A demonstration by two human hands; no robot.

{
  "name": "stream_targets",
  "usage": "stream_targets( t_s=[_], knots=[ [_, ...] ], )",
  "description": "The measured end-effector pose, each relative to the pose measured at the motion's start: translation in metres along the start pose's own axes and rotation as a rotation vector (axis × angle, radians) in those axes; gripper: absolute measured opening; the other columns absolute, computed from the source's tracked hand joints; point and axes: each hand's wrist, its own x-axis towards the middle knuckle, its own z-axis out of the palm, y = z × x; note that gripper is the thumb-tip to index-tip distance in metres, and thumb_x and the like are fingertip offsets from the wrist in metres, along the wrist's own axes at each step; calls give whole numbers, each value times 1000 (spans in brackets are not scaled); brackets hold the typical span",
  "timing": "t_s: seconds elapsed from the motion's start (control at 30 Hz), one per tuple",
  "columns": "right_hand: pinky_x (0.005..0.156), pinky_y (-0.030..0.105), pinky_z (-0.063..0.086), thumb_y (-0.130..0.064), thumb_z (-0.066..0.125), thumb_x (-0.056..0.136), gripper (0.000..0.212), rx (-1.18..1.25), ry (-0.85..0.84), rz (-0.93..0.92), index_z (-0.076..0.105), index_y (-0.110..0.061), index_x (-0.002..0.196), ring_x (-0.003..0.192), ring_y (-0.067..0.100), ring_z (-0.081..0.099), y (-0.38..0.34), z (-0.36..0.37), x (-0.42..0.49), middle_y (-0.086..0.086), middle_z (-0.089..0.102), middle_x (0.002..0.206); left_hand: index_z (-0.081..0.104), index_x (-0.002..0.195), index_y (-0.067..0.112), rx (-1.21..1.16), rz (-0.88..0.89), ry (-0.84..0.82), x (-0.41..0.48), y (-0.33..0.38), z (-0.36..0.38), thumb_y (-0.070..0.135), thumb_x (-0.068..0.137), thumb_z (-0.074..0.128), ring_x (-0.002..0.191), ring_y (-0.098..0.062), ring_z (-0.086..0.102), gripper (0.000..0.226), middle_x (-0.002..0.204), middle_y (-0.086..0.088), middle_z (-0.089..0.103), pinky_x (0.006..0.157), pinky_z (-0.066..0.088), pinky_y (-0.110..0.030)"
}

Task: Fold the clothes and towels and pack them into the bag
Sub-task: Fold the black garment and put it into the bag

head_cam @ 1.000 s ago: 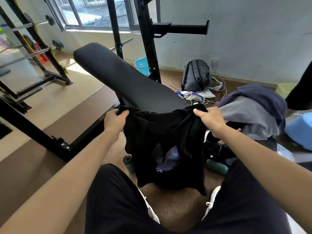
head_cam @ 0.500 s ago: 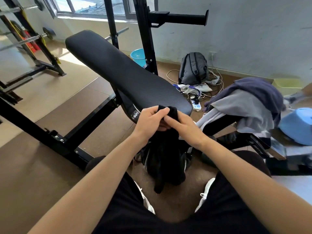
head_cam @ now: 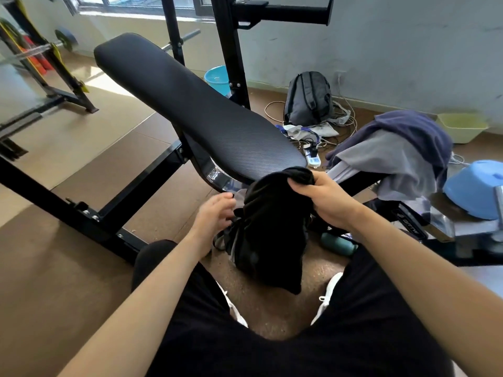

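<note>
A black garment (head_cam: 272,229), folded in half, hangs from my right hand (head_cam: 324,197), which grips its top edge just below the tip of the weight bench. My left hand (head_cam: 215,216) is off the cloth, fingers spread, at the garment's left side near the bag opening (head_cam: 228,240) on the floor between my knees; the bag is mostly hidden behind the garment. A pile of grey and navy clothes (head_cam: 394,153) lies draped over a bench at the right.
The black inclined bench pad (head_cam: 190,104) and its frame (head_cam: 89,213) fill the middle and left. A grey backpack (head_cam: 309,99) with cables leans at the wall. Blue basin (head_cam: 476,189), green bottle (head_cam: 337,242), yellow tub (head_cam: 462,126) and power strip (head_cam: 313,159) sit to the right.
My hands brought the garment's two corners together, folding it in half. Then my left hand let go and dropped toward the bag, while my right hand kept the cloth.
</note>
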Motion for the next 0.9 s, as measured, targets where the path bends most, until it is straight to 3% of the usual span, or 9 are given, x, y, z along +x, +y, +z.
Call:
stream_targets(
  t_s=[0.07,0.1,0.17,0.27,0.37,0.5,0.63,0.77,0.9],
  knots=[
    [92,33,55,-20,65,89,27,91,-30,31,72,-5,111,102,23,68,-1,-2,-5,12,72,109,56,142,16,-6,-139,-156,0,-26,1,56,68,75,108,-13,62,87,119,6,67,94,51,-33],
    [91,30,56,-20,64,89,27,120,-50,50,73,-7,111,103,21,69,-2,-3,-7,12,72,110,57,141,22,-2,-168,-231,-1,-34,5,61,65,75,118,-14,60,88,128,7,66,103,48,-36],
    [95,32,55,-23,67,88,28,146,-101,97,74,-8,111,106,22,68,-1,-5,-10,13,72,113,61,134,29,-39,-209,-358,1,-44,12,64,74,69,121,-10,60,69,125,13,70,113,40,-38],
    [95,32,54,-30,74,77,28,146,-161,148,80,-15,100,100,20,70,2,-8,-13,10,74,106,53,144,30,-151,-252,-485,4,-46,27,65,91,55,117,-7,61,63,127,14,69,109,35,-38],
    [90,31,57,-31,75,77,29,143,-164,158,79,-12,98,95,20,71,5,-13,-14,10,73,102,59,140,21,-229,-206,-394,10,-39,36,41,95,59,119,-13,64,48,134,2,68,101,44,-34],
    [79,26,60,-22,69,90,20,39,-29,139,74,-5,100,85,18,73,13,-20,-11,10,75,95,60,136,3,-345,-87,-202,20,-25,26,20,102,54,117,-27,66,39,128,-15,70,95,55,-36],
    [76,27,59,-16,74,91,11,-182,44,89,75,-6,95,80,18,73,19,-21,-7,6,75,87,67,120,4,-222,148,-87,21,14,15,13,105,53,105,-23,71,23,111,-9,75,84,58,-28],
    [68,25,53,-21,79,88,31,-363,14,91,68,8,86,72,14,68,7,-16,-1,4,68,76,70,112,12,-107,319,-20,26,46,15,13,103,58,108,-22,69,15,110,-8,73,94,54,-32],
    [58,22,37,-29,72,94,45,-565,-41,59,49,-6,63,56,7,47,-16,-9,5,-4,46,59,66,116,6,-21,409,48,27,76,15,12,101,61,99,-13,69,17,104,-3,72,88,54,-24]
  ],
)
